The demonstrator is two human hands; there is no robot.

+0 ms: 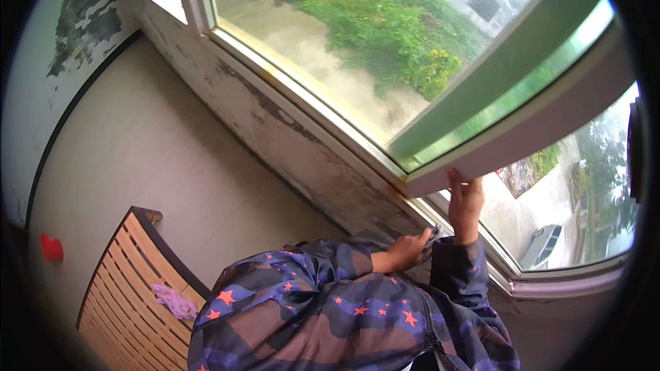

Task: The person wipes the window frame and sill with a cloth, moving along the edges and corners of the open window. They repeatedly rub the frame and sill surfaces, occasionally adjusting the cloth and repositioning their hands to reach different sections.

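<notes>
A crumpled grey cloth (437,234) sticks out from the fingers of my left hand (405,252), low in front of my jacket and close to the window track. Part of the cloth is hidden by the hand. My right hand (465,208) is up at the pale frame of the window sash (495,144), near its lower corner. Its thumb lies against the near face of the frame, and the other fingers bend around the edge, partly out of sight. Below both hands runs the white metal window track (330,123), with brownish stains by the sash corner.
A slatted wooden bench (118,299) stands at the lower left with a pink cloth (176,301) on it. Beyond it, a red plastic container (51,247) rests on the floor (206,175). The wall under the window (289,134) is stained and peeling. Outside are plants and a parked car (541,247).
</notes>
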